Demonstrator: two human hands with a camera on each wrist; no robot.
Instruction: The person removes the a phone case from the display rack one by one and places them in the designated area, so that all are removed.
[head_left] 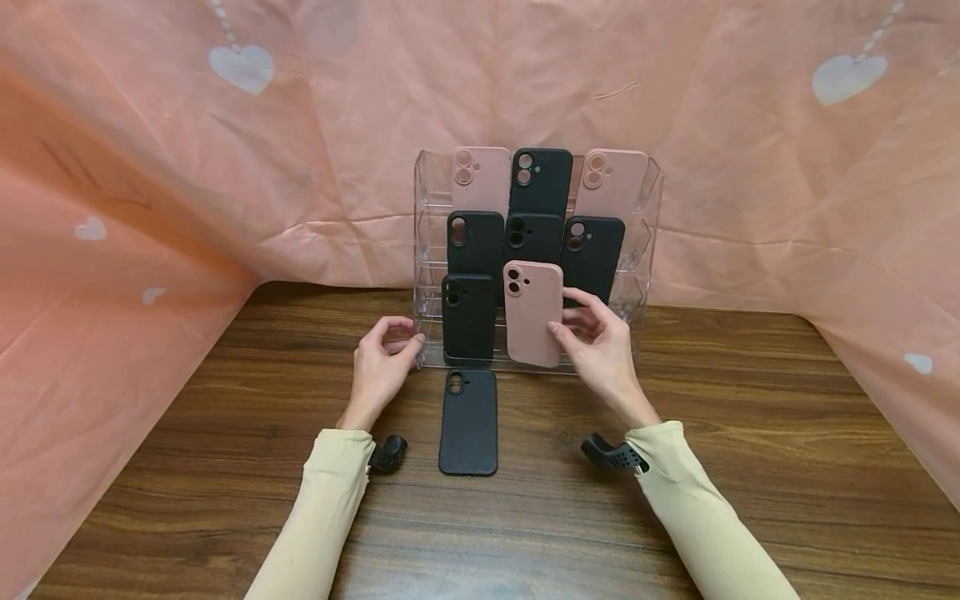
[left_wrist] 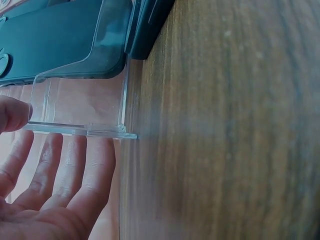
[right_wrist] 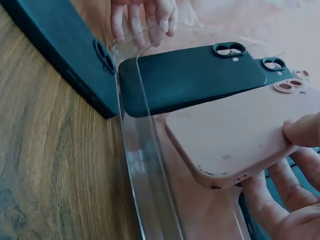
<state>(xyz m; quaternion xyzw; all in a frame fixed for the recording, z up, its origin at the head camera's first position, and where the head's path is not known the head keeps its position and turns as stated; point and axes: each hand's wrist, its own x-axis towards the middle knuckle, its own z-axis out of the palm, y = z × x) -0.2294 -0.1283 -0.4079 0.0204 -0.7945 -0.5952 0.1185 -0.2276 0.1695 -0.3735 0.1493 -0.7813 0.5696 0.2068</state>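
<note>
A pink phone case (head_left: 534, 317) is held by its right edge in my right hand (head_left: 600, 342), thumb on its back face and fingers behind. In the right wrist view the pink case (right_wrist: 235, 132) tilts over the front tier of a clear acrylic display rack (right_wrist: 132, 165), its lower corners scuffed. My left hand (head_left: 382, 362) pinches the rack's left side wall near the bottom; in the left wrist view thumb and fingers (left_wrist: 95, 175) lie on either side of that clear wall (left_wrist: 80, 130). A black phone case (head_left: 468, 321) stands in the front tier, left of the pink one.
Another black case (head_left: 468, 425) lies on the wooden table (head_left: 525, 517) before the rack. Black cases (head_left: 592, 258) fill the middle tier; the back tier holds a black case (head_left: 542, 179) between pink cases (head_left: 480, 179). Pink cloth (head_left: 375, 100) hangs behind and at both sides.
</note>
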